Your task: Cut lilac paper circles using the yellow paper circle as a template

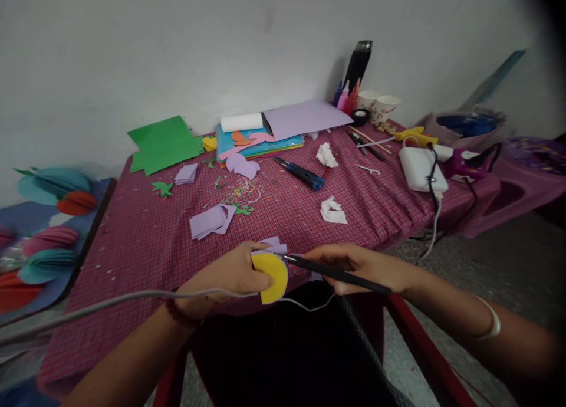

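My left hand (pixel 230 275) pinches a yellow paper semicircle (pixel 273 275) together with folded lilac paper (pixel 275 245) at the near edge of the table. My right hand (pixel 354 266) holds a thin black pen (pixel 336 273) whose tip touches the top edge of the yellow piece. Both hands hover over the table's front edge, above a dark lap.
The table wears a red checked cloth (pixel 145 242) strewn with lilac cut pieces (pixel 210 221), green paper (pixel 163 143), a stack of coloured sheets (pixel 260 137), a blue cutter (pixel 300 173), crumpled tissues (pixel 332 210), a white box (pixel 420 168), cups (pixel 384 107) and a black bottle (pixel 358 65). Paper fans (pixel 48 242) lie at left.
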